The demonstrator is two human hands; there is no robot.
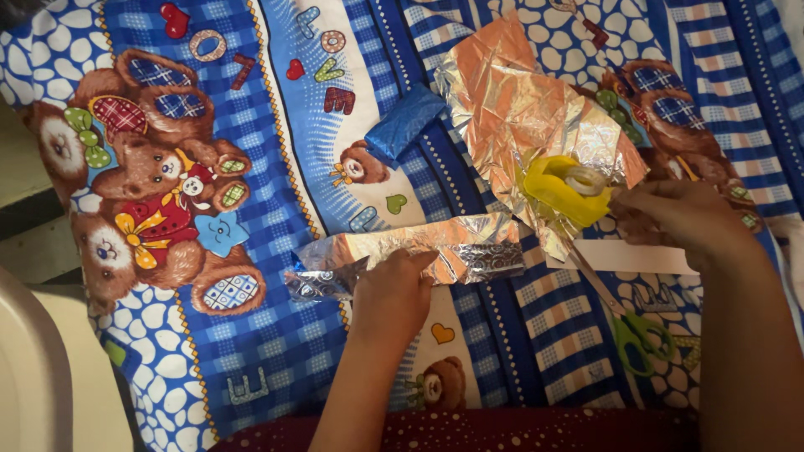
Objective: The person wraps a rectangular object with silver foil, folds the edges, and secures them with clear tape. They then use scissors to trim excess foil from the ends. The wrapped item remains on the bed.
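Bed: blue teddy-bear sheet [251, 167] underneath.
Left hand [394, 293]: I press flat on foil-wrapped parcel [419, 251]; light, crinkly, tears easily.
Right hand [670, 213]: fingers closed, pinching at yellow tape dispenser [565, 191].

A bedsheet [276, 335] printed with teddy bears, hearts and blue checks is covering the whole surface; a small blue foil-wrapped block [404, 121] is lying near the sheet's middle, above a little bear; green-handled scissors [641, 339] are resting toward the sheet's lower right; a white paper strip [632, 257] is lying just above their blades; a pale rounded object [33, 377] is sitting beyond the sheet's lower-left edge.
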